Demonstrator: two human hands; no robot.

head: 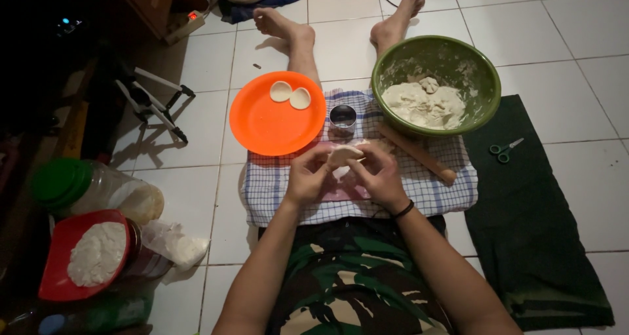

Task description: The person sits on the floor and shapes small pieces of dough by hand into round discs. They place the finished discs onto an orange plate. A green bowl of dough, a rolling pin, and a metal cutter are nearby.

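My left hand (306, 175) and my right hand (381, 175) meet over a checked cloth (432, 184) on my lap, both pinching one small white dough piece (343, 154). Just beyond the hands stands a small round metal cutter (343, 118). An orange plate (262, 125) lies to the left with two folded dough pieces (290, 95) on it. A green bowl (393, 66) at the right holds a lump of dough (422, 103). A wooden rolling pin (419, 155) lies on the cloth beside the bowl.
Green-handled scissors (505, 149) lie on a dark green mat (531, 230) at the right. At the left are a red bowl of flour (56, 269), a green-lidded plastic jar (98, 187), a plastic bag (175, 243) and a folded tripod (154, 102). My legs stretch out over white tiles.
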